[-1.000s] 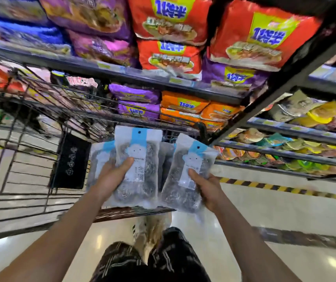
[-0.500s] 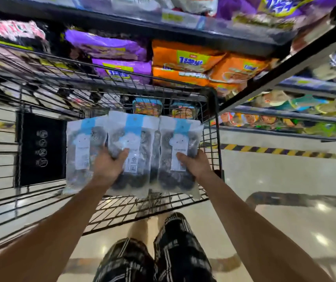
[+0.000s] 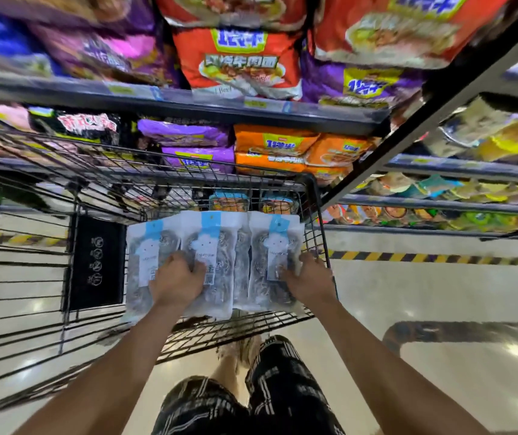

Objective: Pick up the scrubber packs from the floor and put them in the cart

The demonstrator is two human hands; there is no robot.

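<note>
Several scrubber packs [image 3: 210,246], clear bags with white and blue labels and dark steel wool inside, lie side by side low inside the black wire cart [image 3: 317,215], at its right end. My left hand [image 3: 177,282] grips the lower part of the left and middle packs. My right hand [image 3: 309,279] grips the lower edge of the rightmost pack [image 3: 278,246], close to the cart's right wall. Whether the packs rest on the cart's floor or hang just above it, I cannot tell.
Store shelves [image 3: 251,105] packed with noodle bags rise right behind the cart. A black sign panel [image 3: 96,262] hangs on the cart's far side. Yellow-black hazard tape [image 3: 439,257] runs along the glossy floor [image 3: 439,387] at right. My legs in checked shorts [image 3: 245,400] stand below.
Both hands have carried the packs forward and down, from above the cart's near edge to deep inside the basket. The view has tilted and the shelves look blurred.
</note>
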